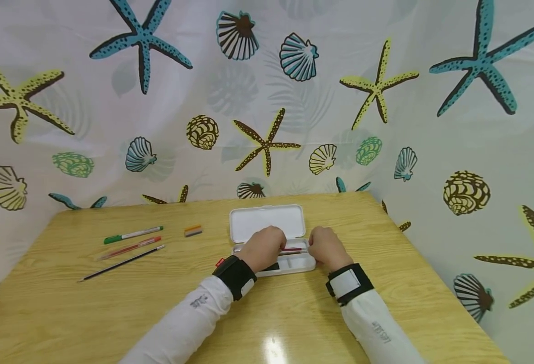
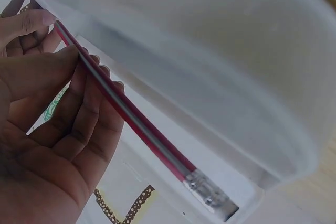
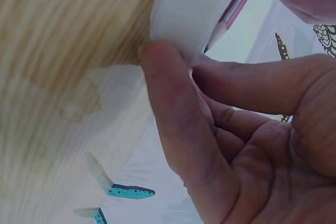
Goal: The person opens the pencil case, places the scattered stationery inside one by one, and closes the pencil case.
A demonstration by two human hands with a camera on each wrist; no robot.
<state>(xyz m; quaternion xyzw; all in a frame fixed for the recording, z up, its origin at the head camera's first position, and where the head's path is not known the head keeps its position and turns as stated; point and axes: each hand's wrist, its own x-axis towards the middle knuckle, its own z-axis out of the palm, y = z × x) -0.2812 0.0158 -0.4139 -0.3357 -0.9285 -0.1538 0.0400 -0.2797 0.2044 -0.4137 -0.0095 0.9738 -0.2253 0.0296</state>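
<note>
A white pencil case (image 1: 267, 222) lies on the table with its lid folded back. My left hand (image 1: 263, 248) is over its left half and pinches a red pencil (image 2: 126, 106) between thumb and fingers. The pencil has a grey stripe and a metal eraser end, and it lies along the inside of the case. At the right end, my right hand (image 1: 328, 247) grips the case's rim between thumb and index finger, close to the pencil's sharpened tip (image 3: 215, 38). Something black (image 1: 273, 266) shows in the case's front compartment, partly behind my left wrist.
To the left on the wooden table (image 1: 157, 313) lie a green-capped pen (image 1: 133, 234), a red pen (image 1: 130, 247) and a dark pencil (image 1: 122, 262). A small orange and grey eraser (image 1: 193, 231) is left of the case. A curtain printed with starfish and shells (image 1: 257, 91) hangs behind.
</note>
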